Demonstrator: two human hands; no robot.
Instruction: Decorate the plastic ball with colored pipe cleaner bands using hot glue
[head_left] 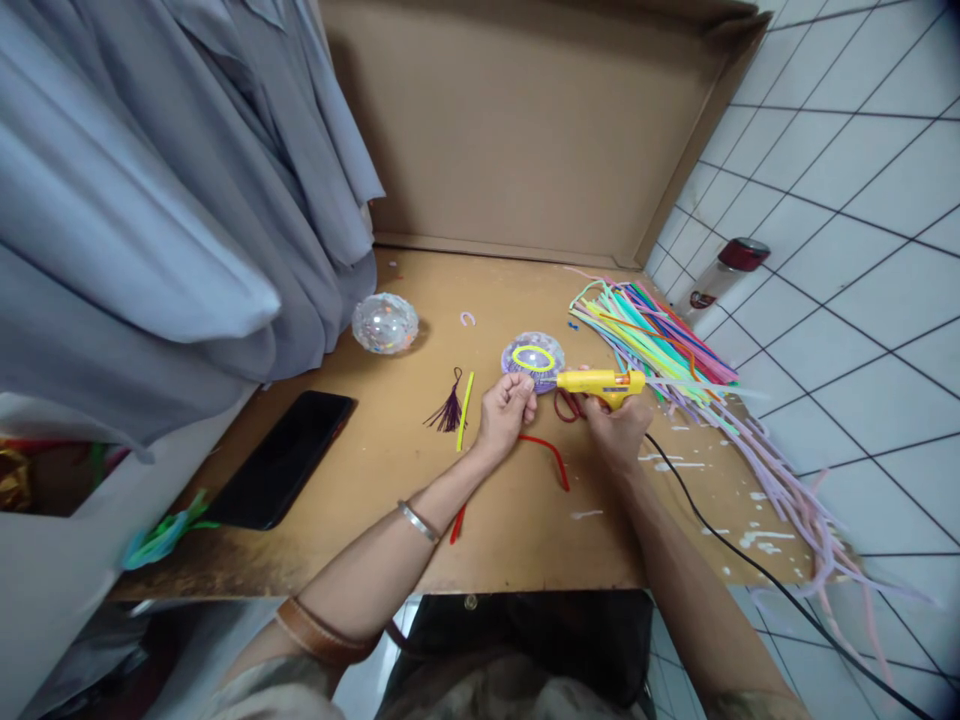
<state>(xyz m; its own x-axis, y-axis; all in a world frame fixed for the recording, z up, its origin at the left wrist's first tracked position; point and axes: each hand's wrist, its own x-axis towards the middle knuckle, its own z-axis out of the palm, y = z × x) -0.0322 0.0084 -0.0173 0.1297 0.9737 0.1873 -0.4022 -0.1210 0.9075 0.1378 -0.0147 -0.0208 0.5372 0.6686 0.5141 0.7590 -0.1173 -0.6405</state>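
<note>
My right hand (619, 430) is wrapped round the handle of a yellow glue gun (598, 382), whose nozzle points left and whose black cord runs off to the lower right. The fingers of my left hand (510, 410) are pinched together close to the nozzle; whatever lies between them is too small to make out. Just beyond sits a round lilac piece (555, 350) with a yellow ring (533, 347) on top. Red-handled scissors (568, 406) lie partly hidden by the gun. A red stem (555, 460) lies between my forearms.
Colourful pipe cleaners (652, 335) are heaped at the right. A clear ball (385, 324), a purple tassel (448, 408), a yellow stem (466, 410) and a black phone (281, 462) lie to the left. Cardboard (525, 130) stands behind; a bottle (724, 270) is at the right wall.
</note>
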